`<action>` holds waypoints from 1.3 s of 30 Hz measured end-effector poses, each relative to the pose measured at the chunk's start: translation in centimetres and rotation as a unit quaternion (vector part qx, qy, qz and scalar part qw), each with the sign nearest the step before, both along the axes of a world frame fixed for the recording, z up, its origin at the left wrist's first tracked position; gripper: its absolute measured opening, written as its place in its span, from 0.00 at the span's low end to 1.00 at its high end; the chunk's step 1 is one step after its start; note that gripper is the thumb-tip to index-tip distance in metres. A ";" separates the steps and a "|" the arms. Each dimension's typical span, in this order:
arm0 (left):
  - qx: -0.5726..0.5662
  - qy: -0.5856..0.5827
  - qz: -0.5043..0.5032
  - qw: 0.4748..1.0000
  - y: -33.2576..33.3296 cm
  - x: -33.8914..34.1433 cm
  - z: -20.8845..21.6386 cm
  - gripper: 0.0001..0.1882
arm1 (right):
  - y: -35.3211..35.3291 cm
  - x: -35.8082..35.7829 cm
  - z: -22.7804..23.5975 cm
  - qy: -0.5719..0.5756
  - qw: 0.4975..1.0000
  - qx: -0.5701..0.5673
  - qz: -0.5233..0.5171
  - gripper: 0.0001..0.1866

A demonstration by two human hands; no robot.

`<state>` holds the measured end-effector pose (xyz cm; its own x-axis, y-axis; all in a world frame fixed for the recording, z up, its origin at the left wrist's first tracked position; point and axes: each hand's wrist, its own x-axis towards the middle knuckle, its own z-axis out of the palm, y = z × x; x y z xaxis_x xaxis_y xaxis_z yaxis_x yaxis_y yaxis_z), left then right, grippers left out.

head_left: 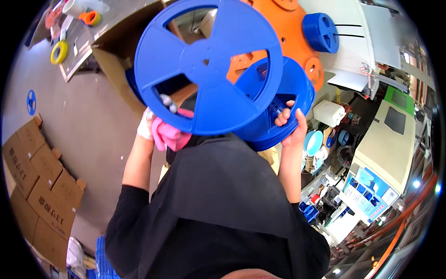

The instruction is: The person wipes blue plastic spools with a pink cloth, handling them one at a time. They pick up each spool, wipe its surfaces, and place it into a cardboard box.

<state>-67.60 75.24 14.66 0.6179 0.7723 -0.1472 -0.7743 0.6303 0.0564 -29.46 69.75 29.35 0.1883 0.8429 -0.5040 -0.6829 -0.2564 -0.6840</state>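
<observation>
Fingers [281,118] grip blue reels [197,51] by rims; floor [102,139] leftward.

The reel [216,60] is plain blue, and so is the stack [295,74] behind it. The cloth [169,136] is bright pink, the left glove [146,124] white, the clothing [232,181] plain black. The disc [290,32] is orange. On the grey surface [118,25], one tape roll [59,52] by the edge is yellow. The cartons [39,186] are brown with black print, the floor [102,139] grey, the machine [385,135] cream with a green end.
</observation>
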 end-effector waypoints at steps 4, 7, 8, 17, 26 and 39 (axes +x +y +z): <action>-0.058 0.093 0.030 0.993 -0.4 -0.9 0.2 0.26 | -0.6 0.2 0.1 -0.003 1.000 -0.006 -0.005 0.19; -0.077 0.128 0.096 0.984 -0.5 -1.7 0.9 0.23 | -0.8 0.3 -0.1 -0.011 1.000 -0.010 -0.010 0.19; -0.074 0.136 0.100 0.983 -0.5 -2.3 0.1 0.22 | -0.9 0.3 -0.1 -0.021 1.000 -0.011 -0.012 0.18; -0.063 0.600 0.138 0.785 1.0 -4.8 -8.1 0.09 | -1.2 0.7 -0.5 -0.065 0.998 -0.016 -0.020 0.18; -0.036 0.768 0.131 0.626 8.4 -4.3 -20.2 0.11 | -1.8 1.1 -0.5 -0.072 0.997 -0.028 -0.026 0.17; -0.060 0.680 0.028 0.731 9.5 -2.1 -26.9 0.22 | -2.2 1.4 -0.3 -0.091 0.993 -0.057 -0.042 0.17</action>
